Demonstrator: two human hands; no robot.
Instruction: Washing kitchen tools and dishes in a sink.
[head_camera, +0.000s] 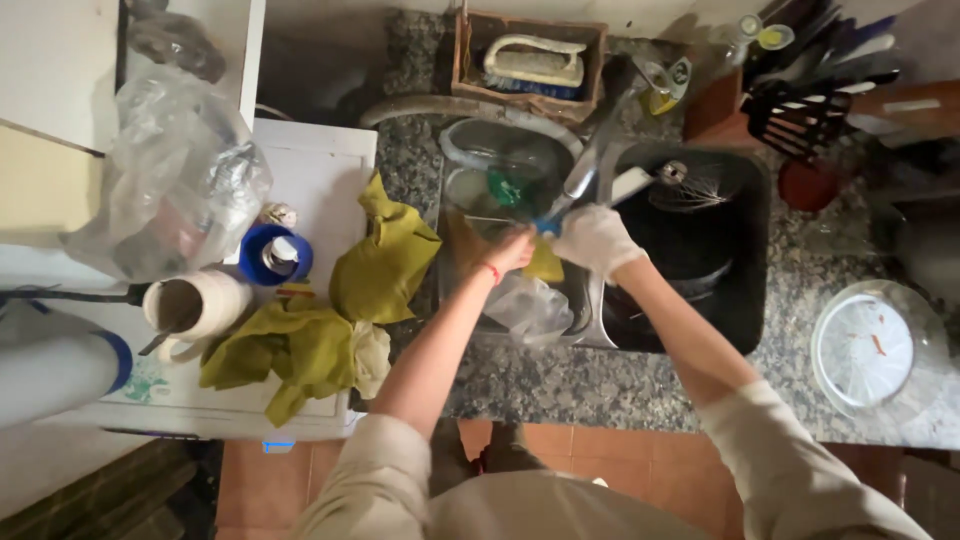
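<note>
Whisk lies over the dark right sink basin, long axis running diagonal: white handle low-left, wire head pointing up-right. Handle end sits right at both hands, which meet over the divider between the two basins. Right hand, in a white glove, curls closed around the handle's lower end. Left hand, bare (red band at the wrist), pinches a yellow sponge just beside the handle; touching or not, cannot tell. Whisk looks white-handled with thin silver wires fanned out, slightly blurred. Clear plastic bag sits below the hands in the left basin. Olive cloths lie on the counter left.
</note>
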